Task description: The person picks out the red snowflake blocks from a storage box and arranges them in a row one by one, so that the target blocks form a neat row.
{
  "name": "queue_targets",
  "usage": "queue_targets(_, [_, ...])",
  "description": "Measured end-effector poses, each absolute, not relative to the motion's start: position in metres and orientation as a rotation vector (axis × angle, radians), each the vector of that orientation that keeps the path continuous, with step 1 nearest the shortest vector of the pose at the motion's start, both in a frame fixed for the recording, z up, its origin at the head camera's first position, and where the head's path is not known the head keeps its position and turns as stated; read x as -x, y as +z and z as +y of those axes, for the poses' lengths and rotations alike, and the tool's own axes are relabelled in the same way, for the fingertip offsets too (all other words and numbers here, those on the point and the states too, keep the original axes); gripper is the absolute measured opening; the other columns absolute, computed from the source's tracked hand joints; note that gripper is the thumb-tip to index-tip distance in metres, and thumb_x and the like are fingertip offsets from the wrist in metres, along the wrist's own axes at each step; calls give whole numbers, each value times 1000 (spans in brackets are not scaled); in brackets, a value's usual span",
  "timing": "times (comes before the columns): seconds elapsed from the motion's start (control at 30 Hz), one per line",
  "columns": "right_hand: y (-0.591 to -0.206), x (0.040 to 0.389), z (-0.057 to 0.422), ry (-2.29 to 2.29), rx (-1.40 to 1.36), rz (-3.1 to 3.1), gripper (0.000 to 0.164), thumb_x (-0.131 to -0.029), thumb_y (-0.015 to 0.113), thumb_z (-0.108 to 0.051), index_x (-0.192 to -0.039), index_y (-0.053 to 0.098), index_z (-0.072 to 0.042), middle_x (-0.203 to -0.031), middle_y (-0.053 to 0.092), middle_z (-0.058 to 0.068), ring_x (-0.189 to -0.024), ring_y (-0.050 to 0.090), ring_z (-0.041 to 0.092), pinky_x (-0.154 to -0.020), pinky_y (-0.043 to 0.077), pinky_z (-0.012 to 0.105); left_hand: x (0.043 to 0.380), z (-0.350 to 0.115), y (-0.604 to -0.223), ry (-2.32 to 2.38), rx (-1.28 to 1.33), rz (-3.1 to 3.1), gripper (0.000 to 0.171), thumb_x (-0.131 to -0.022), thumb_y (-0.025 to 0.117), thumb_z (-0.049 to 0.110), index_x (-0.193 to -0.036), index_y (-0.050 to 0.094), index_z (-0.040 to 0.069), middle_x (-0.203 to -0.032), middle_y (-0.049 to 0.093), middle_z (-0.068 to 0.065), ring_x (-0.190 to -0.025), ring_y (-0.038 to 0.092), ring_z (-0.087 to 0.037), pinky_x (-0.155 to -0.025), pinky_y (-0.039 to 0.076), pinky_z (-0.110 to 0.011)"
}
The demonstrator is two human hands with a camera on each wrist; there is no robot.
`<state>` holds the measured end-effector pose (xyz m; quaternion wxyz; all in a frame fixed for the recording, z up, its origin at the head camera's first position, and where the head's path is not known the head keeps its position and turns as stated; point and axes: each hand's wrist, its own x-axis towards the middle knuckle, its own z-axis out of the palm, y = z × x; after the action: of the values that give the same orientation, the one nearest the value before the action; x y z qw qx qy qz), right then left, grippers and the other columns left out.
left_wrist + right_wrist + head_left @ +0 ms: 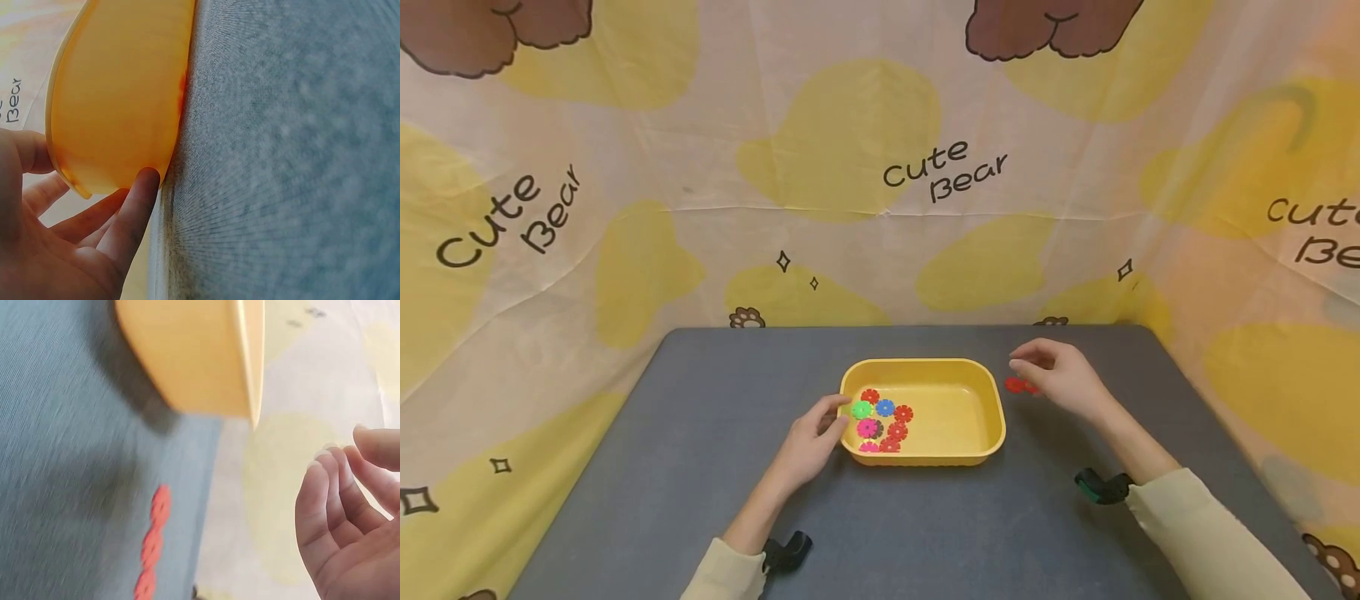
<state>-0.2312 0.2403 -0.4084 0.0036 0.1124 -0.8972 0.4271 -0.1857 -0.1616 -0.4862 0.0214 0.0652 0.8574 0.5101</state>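
Note:
A yellow plastic basin (pixel 936 460) sits on the grey table, with several small notched discs (pixel 897 431) in red, pink, green, blue and dark tones gathered at its left end. My left hand (pixel 808 442) touches that end; in the left wrist view, its fairly straight fingers (pixel 134 209) lie against the outer wall, and another digit meets the rim. To the right of the basin, my right hand (pixel 1063 379) hovers with nothing in its loosely bent fingers (pixel 312 506). Below it, a row of red notched discs (pixel 151 548) lies on the table, partly covered by the hand in the head view.
The grey table (pixel 722 500) extends around the basin. A printed cloth (pixel 850 250) with bears and lettering hangs behind the table and along both sides. Black wrist straps (pixel 1103 487) sit near both sleeve cuffs.

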Motion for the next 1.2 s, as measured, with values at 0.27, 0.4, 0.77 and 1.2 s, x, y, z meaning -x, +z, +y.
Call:
queue_targets(0.27, [-403,228,202,1379,-465,-2826,27,-98,69,-23,-117,69,-3,-101,71,11,-88,68,32,-68,58,35,187,-162,-487,1576,-205,2649,37,-103,61,26,-139,59,18,-129,65,-9,-121,63,-29,-91,55,-47])
queue_targets(0.4, [-403,228,187,1382,-524,-2827,27,-98,70,-22,-117,69,-3,-102,71,9,-86,67,30,-65,57,35,188,-162,-487,1576,-207,2639,37,-103,61,27,-139,59,18,-128,65,-9,-120,64,-28,-90,56,-46])
queue_targets(0.77, [-414,231,152,1311,-629,-2835,21,-95,73,-22,-112,73,-10,-98,70,0,-87,61,19,-69,53,36,188,-164,-486,1587,-224,2625,38,-103,61,25,-140,58,15,-129,65,-9,-119,64,-28,-89,56,-45])
queue_targets(1.2, [-439,242,119,1278,-750,-2860,26,-92,75,-22,-109,74,-3,-90,69,-3,-80,61,14,-71,50,32,187,-163,-485,1609,-215,2610,37,-103,61,22,-139,59,14,-130,65,-14,-119,64,-28,-90,56,-45])
